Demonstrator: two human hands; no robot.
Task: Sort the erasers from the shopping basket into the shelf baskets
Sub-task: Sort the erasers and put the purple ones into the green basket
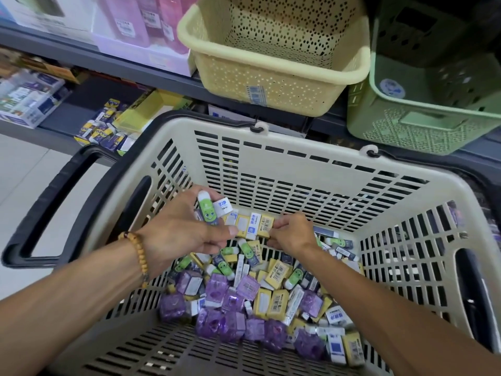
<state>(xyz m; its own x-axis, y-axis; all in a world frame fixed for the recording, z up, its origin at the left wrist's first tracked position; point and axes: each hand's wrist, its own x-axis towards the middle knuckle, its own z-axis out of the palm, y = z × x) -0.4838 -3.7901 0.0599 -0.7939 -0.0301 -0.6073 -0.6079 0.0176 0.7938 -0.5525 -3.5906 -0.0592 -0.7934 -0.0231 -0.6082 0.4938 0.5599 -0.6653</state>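
Inside the beige slotted plastic shopping basket [298, 164], the left hand [179, 229], with a wooden bead bracelet [138, 251] on its wrist, grips a green-sleeved eraser with a cartoon face [206, 210] and a white blue-printed eraser [222, 207] in curled fingers. The right hand [291, 232] pinches a row of yellow-and-white boxed erasers [253, 226] held between both hands above the loose pile of purple, yellow and green erasers [257, 299]. On the shelf behind stand a cream perforated basket [273, 77] and a green lattice basket [423, 115].

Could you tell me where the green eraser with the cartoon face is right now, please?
In the head view, the green eraser is gripped in the left hand, beside a white eraser, above the shopping basket pile.
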